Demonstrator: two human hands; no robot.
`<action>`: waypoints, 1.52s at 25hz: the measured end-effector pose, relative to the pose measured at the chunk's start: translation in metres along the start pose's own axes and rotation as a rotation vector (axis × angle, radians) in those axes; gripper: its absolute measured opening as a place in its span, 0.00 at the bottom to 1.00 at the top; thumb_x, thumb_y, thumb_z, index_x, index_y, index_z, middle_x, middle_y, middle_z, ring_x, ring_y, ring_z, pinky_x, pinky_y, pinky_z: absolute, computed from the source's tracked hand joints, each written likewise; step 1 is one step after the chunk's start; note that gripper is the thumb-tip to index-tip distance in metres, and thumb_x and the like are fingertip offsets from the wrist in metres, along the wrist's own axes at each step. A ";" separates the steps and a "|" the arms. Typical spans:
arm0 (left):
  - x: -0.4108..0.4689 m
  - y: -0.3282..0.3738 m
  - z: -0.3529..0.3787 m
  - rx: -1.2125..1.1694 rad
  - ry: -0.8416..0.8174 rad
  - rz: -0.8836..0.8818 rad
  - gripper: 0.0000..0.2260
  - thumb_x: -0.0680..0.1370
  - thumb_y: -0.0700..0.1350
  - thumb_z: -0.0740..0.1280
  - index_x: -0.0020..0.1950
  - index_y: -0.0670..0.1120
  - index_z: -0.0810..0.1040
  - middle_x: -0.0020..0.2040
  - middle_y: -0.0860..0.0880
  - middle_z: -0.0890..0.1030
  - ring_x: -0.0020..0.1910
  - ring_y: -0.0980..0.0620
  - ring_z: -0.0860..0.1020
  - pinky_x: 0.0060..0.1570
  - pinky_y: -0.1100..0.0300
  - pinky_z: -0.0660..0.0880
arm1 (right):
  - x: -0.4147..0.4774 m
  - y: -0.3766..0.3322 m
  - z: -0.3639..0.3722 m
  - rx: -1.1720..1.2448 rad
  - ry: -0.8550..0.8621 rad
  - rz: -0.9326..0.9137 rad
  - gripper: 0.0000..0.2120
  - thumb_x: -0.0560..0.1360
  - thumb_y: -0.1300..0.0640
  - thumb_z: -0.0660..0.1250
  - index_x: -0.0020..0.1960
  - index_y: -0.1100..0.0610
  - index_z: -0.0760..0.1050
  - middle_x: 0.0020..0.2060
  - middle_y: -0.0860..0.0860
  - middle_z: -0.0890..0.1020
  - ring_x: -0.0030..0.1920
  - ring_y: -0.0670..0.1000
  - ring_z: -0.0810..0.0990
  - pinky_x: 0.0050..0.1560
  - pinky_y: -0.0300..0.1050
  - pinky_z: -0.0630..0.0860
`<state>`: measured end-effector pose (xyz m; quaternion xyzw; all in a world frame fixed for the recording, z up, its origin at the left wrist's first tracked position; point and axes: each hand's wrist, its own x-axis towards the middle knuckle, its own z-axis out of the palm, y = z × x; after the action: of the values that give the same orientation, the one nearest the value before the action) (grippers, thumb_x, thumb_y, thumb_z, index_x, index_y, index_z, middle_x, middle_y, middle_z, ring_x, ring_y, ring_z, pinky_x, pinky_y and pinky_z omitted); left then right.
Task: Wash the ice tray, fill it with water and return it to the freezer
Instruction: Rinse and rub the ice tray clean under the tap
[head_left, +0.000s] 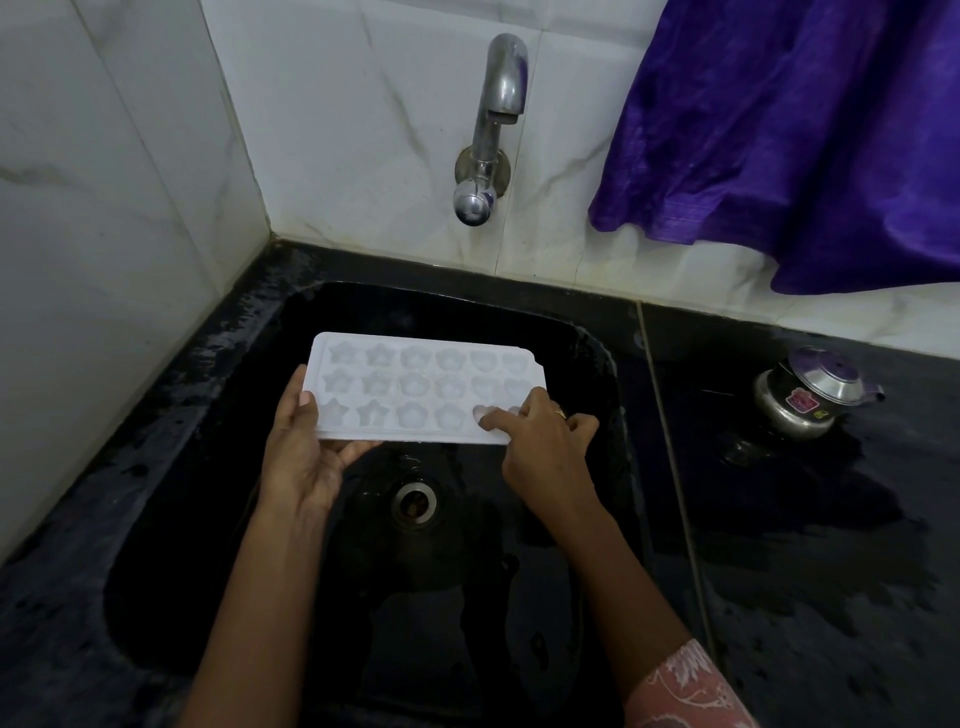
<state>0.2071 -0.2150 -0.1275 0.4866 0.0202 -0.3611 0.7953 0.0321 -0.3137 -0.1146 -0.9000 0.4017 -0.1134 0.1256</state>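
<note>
A white ice tray with 3 rows of shaped cups is held level over the black sink, below the tap. The left hand grips its left end; the right hand presses a fingertip into a near-right cup, other fingers curled.

One tray, with eighteen moulds in three rows of six (stars at the left, rounder shapes after them, the last ones partly covered). Two hands: a left hand and a right hand, with one ring on the right. One tap. One sink with one drain. One steel pot on the table. One purple cloth.
</note>
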 end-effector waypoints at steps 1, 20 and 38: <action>0.000 0.000 0.000 -0.002 0.000 -0.004 0.15 0.83 0.44 0.51 0.68 0.51 0.68 0.54 0.50 0.77 0.51 0.48 0.78 0.30 0.51 0.80 | 0.000 0.000 -0.001 -0.001 0.005 0.005 0.25 0.73 0.68 0.61 0.62 0.44 0.73 0.47 0.46 0.63 0.56 0.47 0.68 0.46 0.40 0.43; -0.005 -0.002 0.005 0.004 0.000 -0.007 0.16 0.83 0.45 0.52 0.70 0.50 0.67 0.60 0.47 0.76 0.51 0.48 0.78 0.36 0.48 0.78 | 0.007 -0.024 -0.002 -0.034 -0.054 -0.086 0.26 0.72 0.69 0.60 0.63 0.44 0.72 0.49 0.48 0.62 0.55 0.50 0.68 0.45 0.42 0.43; -0.005 -0.007 0.009 -0.008 0.005 -0.016 0.15 0.83 0.45 0.51 0.66 0.52 0.70 0.53 0.51 0.78 0.51 0.49 0.79 0.37 0.49 0.78 | 0.009 -0.030 -0.003 0.015 0.026 -0.087 0.28 0.68 0.73 0.57 0.63 0.52 0.72 0.49 0.51 0.67 0.46 0.48 0.64 0.46 0.43 0.46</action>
<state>0.1968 -0.2208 -0.1261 0.4839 0.0274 -0.3662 0.7943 0.0579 -0.3018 -0.1018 -0.9141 0.3630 -0.1333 0.1221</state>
